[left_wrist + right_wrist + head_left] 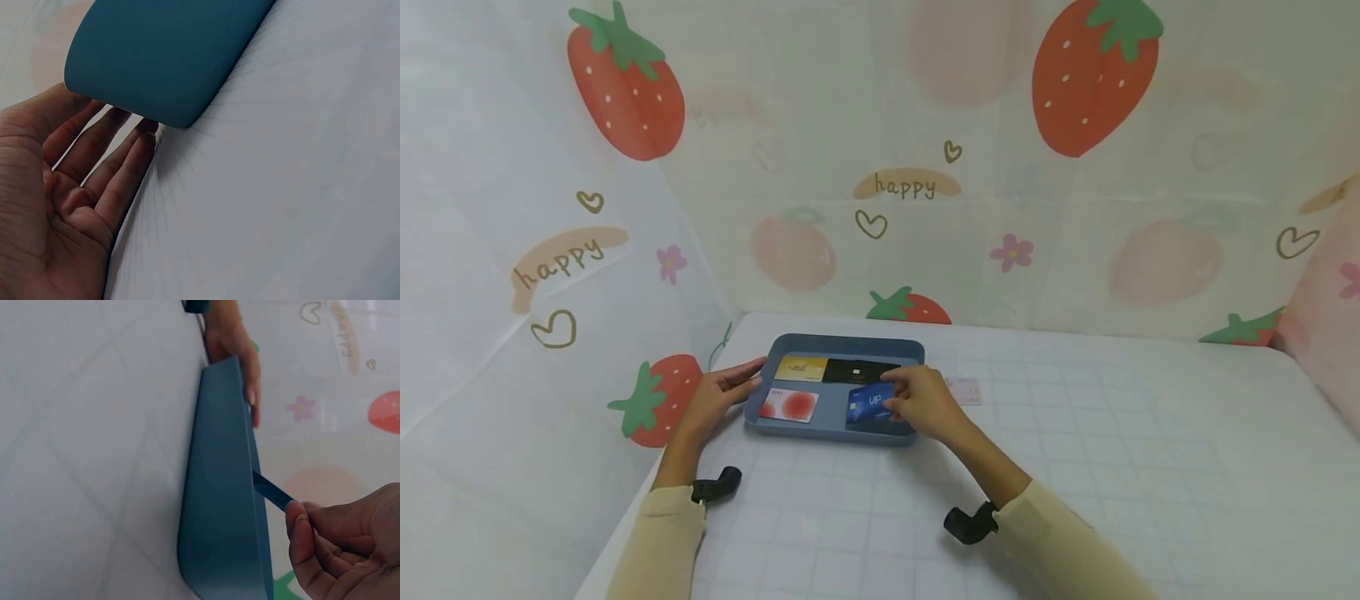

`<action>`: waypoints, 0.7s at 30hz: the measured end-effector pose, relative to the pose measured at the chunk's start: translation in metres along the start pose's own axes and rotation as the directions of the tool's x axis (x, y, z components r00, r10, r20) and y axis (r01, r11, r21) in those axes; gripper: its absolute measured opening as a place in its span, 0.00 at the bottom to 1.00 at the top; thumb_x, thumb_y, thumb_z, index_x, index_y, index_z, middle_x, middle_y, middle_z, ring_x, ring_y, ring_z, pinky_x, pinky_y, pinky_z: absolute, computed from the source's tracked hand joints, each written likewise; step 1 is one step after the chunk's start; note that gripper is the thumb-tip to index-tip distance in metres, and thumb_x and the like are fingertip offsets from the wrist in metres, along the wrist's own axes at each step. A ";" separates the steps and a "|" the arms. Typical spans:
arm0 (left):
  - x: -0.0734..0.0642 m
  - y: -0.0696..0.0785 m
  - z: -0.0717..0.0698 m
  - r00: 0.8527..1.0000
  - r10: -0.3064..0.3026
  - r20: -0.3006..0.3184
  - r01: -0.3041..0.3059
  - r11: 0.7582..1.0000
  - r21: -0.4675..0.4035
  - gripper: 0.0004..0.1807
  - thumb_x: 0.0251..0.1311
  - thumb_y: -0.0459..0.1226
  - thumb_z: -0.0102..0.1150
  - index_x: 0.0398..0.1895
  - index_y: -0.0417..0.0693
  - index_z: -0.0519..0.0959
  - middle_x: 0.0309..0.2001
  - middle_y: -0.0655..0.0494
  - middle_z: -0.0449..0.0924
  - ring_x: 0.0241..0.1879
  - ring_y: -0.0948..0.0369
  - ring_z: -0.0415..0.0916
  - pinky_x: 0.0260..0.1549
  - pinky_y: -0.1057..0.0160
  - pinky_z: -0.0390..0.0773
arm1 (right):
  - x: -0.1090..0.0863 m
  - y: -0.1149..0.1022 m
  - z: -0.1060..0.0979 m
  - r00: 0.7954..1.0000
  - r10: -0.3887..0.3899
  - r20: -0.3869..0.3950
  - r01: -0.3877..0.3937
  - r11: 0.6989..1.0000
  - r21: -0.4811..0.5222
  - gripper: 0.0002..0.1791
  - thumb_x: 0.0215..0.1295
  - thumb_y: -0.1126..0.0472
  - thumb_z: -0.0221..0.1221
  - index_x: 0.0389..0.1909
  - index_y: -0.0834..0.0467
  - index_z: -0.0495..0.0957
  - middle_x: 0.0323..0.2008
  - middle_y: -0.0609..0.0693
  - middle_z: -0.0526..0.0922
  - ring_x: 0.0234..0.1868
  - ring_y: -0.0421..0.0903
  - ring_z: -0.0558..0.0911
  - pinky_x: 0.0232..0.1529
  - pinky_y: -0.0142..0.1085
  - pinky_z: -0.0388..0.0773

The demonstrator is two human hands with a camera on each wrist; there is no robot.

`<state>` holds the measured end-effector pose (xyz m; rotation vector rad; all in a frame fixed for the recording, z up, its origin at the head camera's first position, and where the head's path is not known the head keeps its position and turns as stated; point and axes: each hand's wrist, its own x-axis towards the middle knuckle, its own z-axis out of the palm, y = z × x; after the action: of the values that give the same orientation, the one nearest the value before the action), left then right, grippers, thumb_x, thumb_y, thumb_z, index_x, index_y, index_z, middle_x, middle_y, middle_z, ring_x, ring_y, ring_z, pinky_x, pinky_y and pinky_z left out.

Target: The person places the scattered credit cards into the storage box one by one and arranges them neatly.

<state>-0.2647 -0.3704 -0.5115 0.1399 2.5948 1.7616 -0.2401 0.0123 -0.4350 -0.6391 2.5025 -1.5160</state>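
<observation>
A shallow blue-grey tray [831,431] stands on the table. My right hand [928,406] pinches a blue VIP card [867,403] between thumb and fingers at its right edge. The card is tilted, partly inside the tray's front right area; its lower end is hidden behind the wall in the right wrist view. My left hand [711,404] touches the tray's left side, its fingers extended along the wall. Inside the tray lie a gold card [800,368], a black VIP card [842,372] beside it, and a white card with red circles [792,405] in front.
A pale pink printed slip [967,392] lies on the table right of the tray, partly behind my right hand. The table has a white cloth with a faint grid [1075,467]. Strawberry-printed curtains [895,250] hang behind and at both sides.
</observation>
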 end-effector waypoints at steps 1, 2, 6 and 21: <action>0.000 0.000 0.000 1.000 0.000 -0.002 0.000 1.000 0.002 0.27 0.69 0.44 0.63 0.71 0.52 0.74 0.69 0.52 0.73 0.69 0.53 0.70 0.54 0.73 0.76 | 0.002 0.001 0.002 1.000 -0.001 0.006 0.001 1.000 0.003 0.19 0.64 0.74 0.64 0.57 0.71 0.79 0.29 0.54 0.79 0.25 0.47 0.86 0.29 0.32 0.85; 0.000 0.000 0.000 1.000 0.000 -0.002 0.000 1.000 0.002 0.27 0.70 0.44 0.63 0.71 0.52 0.74 0.69 0.52 0.73 0.69 0.53 0.70 0.54 0.73 0.76 | 0.003 0.002 0.005 1.000 -0.001 0.008 0.001 1.000 0.003 0.19 0.65 0.74 0.64 0.57 0.71 0.79 0.28 0.54 0.79 0.25 0.47 0.86 0.29 0.32 0.84; 0.001 -0.001 0.000 1.000 -0.002 0.004 0.002 1.000 0.005 0.28 0.70 0.45 0.63 0.71 0.52 0.74 0.70 0.52 0.72 0.68 0.55 0.71 0.54 0.73 0.76 | 0.008 0.007 0.013 1.000 0.007 0.011 -0.007 1.000 -0.003 0.19 0.65 0.74 0.63 0.57 0.73 0.79 0.27 0.53 0.79 0.23 0.44 0.85 0.27 0.32 0.83; 0.002 -0.003 -0.002 1.000 0.008 0.011 -0.008 1.000 0.003 0.27 0.69 0.46 0.64 0.70 0.56 0.75 0.70 0.55 0.72 0.68 0.55 0.70 0.57 0.71 0.74 | 0.023 0.007 0.040 0.996 0.085 -0.034 -0.087 0.991 -0.096 0.22 0.62 0.75 0.65 0.57 0.75 0.78 0.43 0.64 0.86 0.26 0.43 0.85 0.28 0.31 0.81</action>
<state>-0.2671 -0.3730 -0.5136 0.1596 2.5932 1.7535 -0.2493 -0.0266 -0.4583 -0.5181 2.6041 -1.3914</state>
